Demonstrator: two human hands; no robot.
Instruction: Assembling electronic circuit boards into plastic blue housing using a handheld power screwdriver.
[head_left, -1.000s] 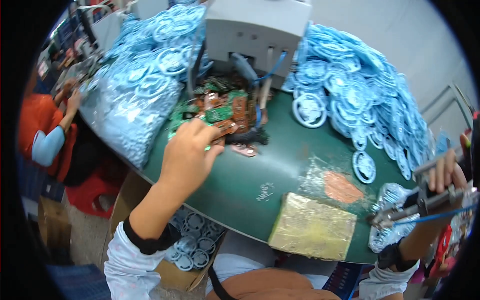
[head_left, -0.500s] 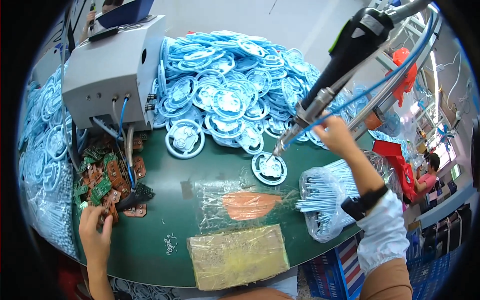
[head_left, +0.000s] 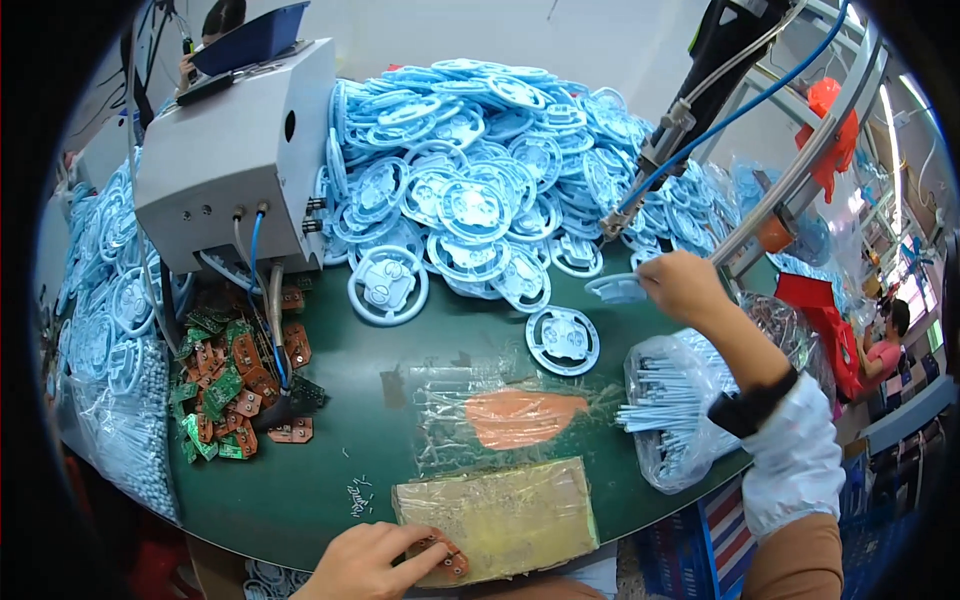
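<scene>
Low in the view, my left hand [head_left: 372,562] pinches a brown circuit board [head_left: 448,558] over the near edge of a tape-wrapped pad [head_left: 505,515]. My right hand [head_left: 686,288], on the right, grips the edge of a light blue plastic wheel [head_left: 613,289], seen nearly edge-on and raised off the table. Just left of it another blue wheel [head_left: 563,341] lies flat, its inner plate showing. An electric screwdriver [head_left: 655,165] hangs tip down above the right hand, apart from it.
Blue wheels [head_left: 470,210] are heaped at the back. Brown and green circuit boards [head_left: 225,385] lie below a grey machine [head_left: 235,160] at left. A bag of blue sticks [head_left: 680,410] sits at right. Clear film over an orange patch [head_left: 525,417] covers the green tabletop [head_left: 330,430].
My left hand has come from the circuit board pile to the pad, bringing a brown board. My right hand now holds a wheel. The screwdriver has risen to the right, off the flat wheel.
</scene>
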